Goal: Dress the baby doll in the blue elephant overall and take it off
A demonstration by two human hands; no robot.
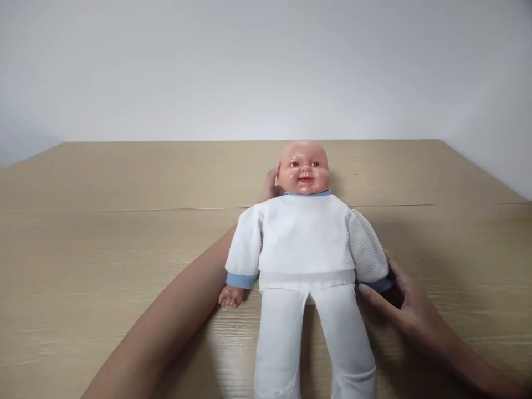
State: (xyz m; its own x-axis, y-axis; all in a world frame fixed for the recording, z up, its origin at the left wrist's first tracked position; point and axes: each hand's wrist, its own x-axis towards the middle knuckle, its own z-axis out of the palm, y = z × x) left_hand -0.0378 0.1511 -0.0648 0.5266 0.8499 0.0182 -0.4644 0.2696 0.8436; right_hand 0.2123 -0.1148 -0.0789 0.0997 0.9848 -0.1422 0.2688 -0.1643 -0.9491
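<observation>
Head-worn camera view: a plain pale grey wall (266, 66) is seen beyond a broad light-brown wood-grain table (124, 238). Over the table's near middle, a bald soft-bodied baby doll (305, 227) in white clothing is positioned face up, head toward the wall; full contact with the table cannot be confirmed.

Dressing state: white trousers (278, 332) are worn, with the lower ends cut off by the frame. The white fleecy top (307, 249) is judged fully on, its hem lowered to the waist, blue collar (322, 194) at the neck. Release by the hands is not done.

The right hand (405, 310) is curved around one cuffed sleeve end, thumb spread from fingers; whether it is gripped cannot be told. The left hand (272, 185) is placed beside the doll's head, partly hidden; its opening cannot be told
</observation>
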